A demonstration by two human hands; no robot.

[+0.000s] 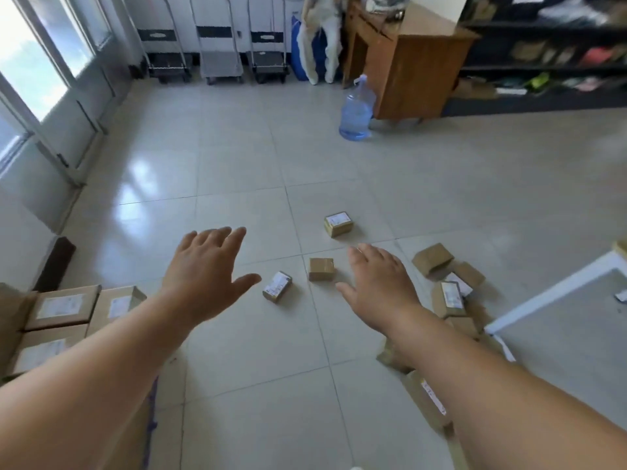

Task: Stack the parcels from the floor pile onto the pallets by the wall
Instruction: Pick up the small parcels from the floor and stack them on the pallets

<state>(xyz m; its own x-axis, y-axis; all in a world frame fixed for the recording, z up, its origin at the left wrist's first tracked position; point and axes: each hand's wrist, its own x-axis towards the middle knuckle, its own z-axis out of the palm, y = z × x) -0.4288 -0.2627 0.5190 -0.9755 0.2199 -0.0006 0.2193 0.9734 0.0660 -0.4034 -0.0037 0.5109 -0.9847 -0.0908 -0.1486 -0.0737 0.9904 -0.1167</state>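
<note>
Small brown cardboard parcels lie scattered on the tiled floor: a labelled one (277, 285), a plain one (321, 269) and a farther labelled one (338, 224). A looser pile of parcels (448, 286) sits to the right, partly hidden by my right forearm. My left hand (207, 269) hovers open, fingers spread, left of the labelled parcel. My right hand (376, 283) is open too, just right of the plain parcel, holding nothing. Larger flat parcels (64, 308) are stacked at the lower left.
A blue water jug (356, 111) stands beside a wooden desk (417, 66). Three folded hand trolleys (220, 59) lean on the back wall, with a person in white (320, 39) next to them. Dark shelving (549, 52) fills the right; a white table edge (556, 290) juts in.
</note>
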